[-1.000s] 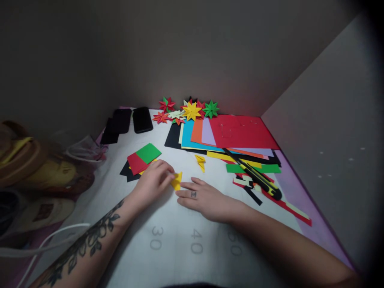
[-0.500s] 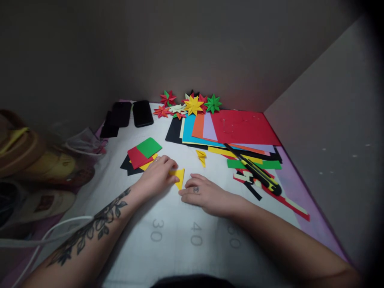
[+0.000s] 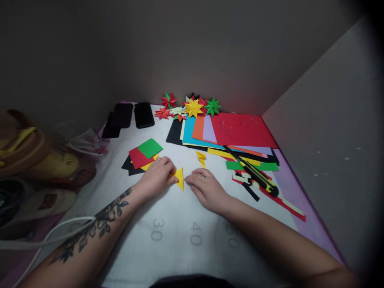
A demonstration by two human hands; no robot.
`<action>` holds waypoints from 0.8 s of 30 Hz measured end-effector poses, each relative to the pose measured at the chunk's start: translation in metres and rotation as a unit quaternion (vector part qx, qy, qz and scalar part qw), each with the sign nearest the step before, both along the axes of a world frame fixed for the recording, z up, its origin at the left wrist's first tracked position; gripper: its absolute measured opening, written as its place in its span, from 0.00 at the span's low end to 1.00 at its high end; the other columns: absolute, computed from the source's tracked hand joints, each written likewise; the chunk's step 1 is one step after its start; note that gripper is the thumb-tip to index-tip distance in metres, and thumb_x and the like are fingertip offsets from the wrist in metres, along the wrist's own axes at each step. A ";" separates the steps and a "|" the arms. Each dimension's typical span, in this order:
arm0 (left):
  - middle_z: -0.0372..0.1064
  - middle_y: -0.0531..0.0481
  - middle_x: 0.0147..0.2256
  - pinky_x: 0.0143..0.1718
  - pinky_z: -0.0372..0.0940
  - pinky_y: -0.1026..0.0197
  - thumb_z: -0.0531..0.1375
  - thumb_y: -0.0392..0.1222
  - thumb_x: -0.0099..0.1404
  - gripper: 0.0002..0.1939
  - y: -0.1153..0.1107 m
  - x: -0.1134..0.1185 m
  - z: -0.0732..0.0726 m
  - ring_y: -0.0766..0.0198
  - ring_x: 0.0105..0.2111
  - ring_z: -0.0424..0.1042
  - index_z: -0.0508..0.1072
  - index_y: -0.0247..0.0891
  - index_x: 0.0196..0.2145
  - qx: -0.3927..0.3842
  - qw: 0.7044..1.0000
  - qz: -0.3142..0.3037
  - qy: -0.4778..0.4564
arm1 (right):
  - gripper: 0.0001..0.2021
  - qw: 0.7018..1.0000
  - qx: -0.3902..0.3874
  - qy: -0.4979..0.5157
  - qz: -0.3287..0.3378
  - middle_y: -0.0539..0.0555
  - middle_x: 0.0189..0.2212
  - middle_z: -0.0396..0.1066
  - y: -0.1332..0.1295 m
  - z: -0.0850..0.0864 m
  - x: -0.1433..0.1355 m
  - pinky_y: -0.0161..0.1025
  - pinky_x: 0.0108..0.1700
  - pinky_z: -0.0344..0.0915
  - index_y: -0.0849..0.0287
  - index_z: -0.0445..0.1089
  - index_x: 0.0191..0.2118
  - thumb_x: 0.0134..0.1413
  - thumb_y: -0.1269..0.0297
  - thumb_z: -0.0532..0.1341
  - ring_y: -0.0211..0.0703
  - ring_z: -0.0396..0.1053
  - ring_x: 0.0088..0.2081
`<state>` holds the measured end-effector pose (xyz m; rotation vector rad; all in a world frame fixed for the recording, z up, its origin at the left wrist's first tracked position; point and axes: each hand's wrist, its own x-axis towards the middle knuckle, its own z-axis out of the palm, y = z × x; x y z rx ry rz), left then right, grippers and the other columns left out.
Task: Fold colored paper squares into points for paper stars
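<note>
Between thumb and fingers, my left hand (image 3: pixel 160 175) pinches a small folded yellow paper triangle (image 3: pixel 180 178) on the white surface. Just right of the triangle, my right hand (image 3: pixel 208 189) rests with its fingers bent and drawn together; whether anything is between them is hidden. Another folded yellow piece (image 3: pixel 201 159) lies beyond my hands. Green (image 3: pixel 150 148), red (image 3: pixel 139 158), yellow and black paper squares overlap beside my left hand.
Folded paper stars (image 3: pixel 193 108) stand at the wall behind coloured sheets (image 3: pixel 244 130). A yellow and black cutter (image 3: pixel 258 174) lies over paper strips at the right. Two dark phones (image 3: pixel 144 115) are back left; a cup (image 3: pixel 54 160) and white cable (image 3: pixel 51 234) are left.
My right hand has moved slightly away from the yellow triangle, its fingers drawn in closer. My left hand keeps its pinch on the triangle. The view has shifted a little.
</note>
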<state>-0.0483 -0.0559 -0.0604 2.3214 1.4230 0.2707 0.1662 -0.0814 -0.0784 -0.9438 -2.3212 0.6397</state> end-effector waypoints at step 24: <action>0.69 0.53 0.25 0.35 0.61 0.60 0.59 0.37 0.61 0.02 -0.014 -0.004 0.003 0.64 0.29 0.67 0.70 0.39 0.29 0.191 0.945 -0.069 -0.258 | 0.11 0.984 0.021 0.153 -0.084 0.54 0.36 0.70 -0.001 -0.001 -0.011 0.43 0.43 0.67 0.54 0.67 0.43 0.53 0.71 0.60 0.44 0.67 0.41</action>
